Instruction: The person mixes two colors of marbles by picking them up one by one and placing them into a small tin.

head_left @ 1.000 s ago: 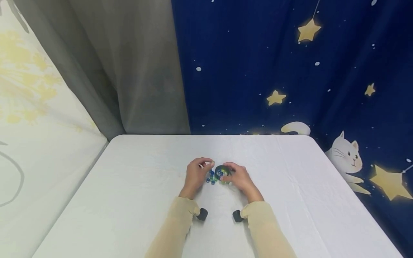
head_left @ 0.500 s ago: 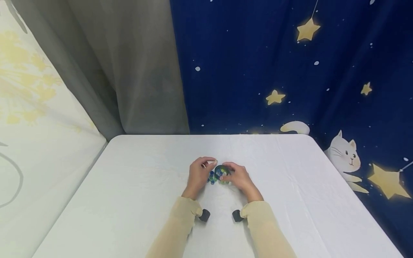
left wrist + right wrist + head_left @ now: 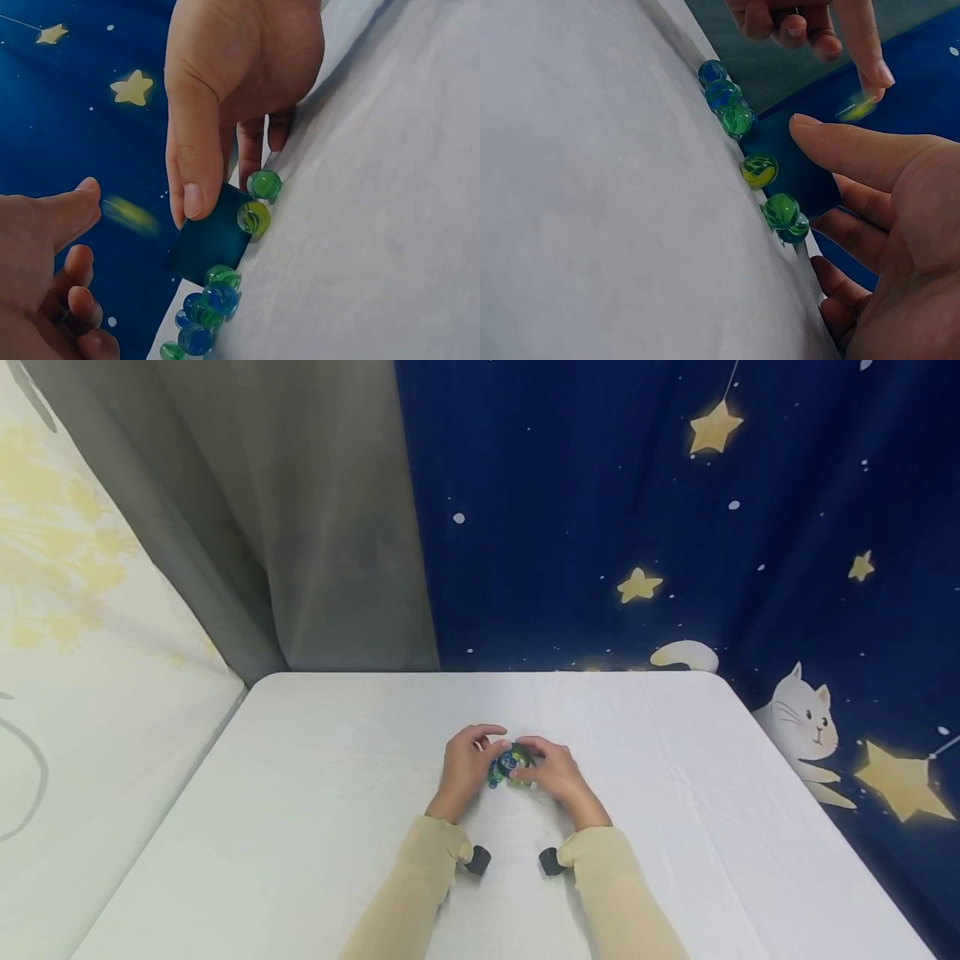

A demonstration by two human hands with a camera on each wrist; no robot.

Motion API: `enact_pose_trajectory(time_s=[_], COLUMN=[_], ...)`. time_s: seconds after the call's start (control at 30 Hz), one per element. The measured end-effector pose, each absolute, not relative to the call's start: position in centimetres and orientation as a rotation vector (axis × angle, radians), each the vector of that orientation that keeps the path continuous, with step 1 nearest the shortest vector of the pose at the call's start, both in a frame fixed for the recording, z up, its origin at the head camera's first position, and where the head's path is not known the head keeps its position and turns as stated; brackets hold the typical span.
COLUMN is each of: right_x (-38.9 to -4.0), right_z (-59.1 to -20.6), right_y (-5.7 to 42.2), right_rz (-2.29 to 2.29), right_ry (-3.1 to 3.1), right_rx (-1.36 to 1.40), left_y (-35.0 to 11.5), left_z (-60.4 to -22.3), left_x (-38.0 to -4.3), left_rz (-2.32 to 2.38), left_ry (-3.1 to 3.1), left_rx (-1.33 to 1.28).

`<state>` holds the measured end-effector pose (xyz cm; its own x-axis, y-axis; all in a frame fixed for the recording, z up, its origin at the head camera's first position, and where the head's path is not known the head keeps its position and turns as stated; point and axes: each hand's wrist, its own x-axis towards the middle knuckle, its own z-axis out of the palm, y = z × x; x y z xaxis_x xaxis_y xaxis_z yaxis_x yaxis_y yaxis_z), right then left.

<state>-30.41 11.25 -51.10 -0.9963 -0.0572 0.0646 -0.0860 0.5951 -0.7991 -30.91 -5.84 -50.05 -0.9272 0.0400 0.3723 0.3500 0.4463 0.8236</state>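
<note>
My right hand (image 3: 558, 770) grips a small dark teal cup (image 3: 206, 244) between thumb and fingers. The head view shows blue and green marbles inside it. Left of the cup is my left hand (image 3: 467, 768), thumb and forefinger apart, holding nothing. A blurred yellow-green marble (image 3: 131, 216) is in mid-air between the left fingertips and the cup; the right wrist view also catches this airborne marble (image 3: 856, 107). Glass marbles lie about the cup's base: a yellow-green marble (image 3: 760, 172), a green marble (image 3: 264, 184) and a blue-and-green cluster (image 3: 221, 298).
A white cloth covers the table (image 3: 300, 793). Behind its far edge hang a grey curtain (image 3: 337, 527) and a dark blue curtain with stars (image 3: 562, 527). Black wrist cameras sit at the left cuff (image 3: 477, 861) and the right cuff (image 3: 551, 862).
My left hand has moved right, toward the cup, and its pinched finger and thumb have parted, letting a marble go. My right hand and the cup have stayed nearly still.
</note>
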Motion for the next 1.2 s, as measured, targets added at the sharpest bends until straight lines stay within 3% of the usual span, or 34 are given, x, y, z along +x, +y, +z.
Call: enact_pose_trajectory(time_s=[1.2], right_x=[-30.4], right_z=[-51.0], right_y=[11.1], right_rz=[1.43], right_ry=[-2.785], right_rx=[0.086], left_y=[-9.3], left_z=[-50.1], left_x=[-31.8], left_rz=[-1.366], left_ry=[-2.763], left_rx=[-0.292])
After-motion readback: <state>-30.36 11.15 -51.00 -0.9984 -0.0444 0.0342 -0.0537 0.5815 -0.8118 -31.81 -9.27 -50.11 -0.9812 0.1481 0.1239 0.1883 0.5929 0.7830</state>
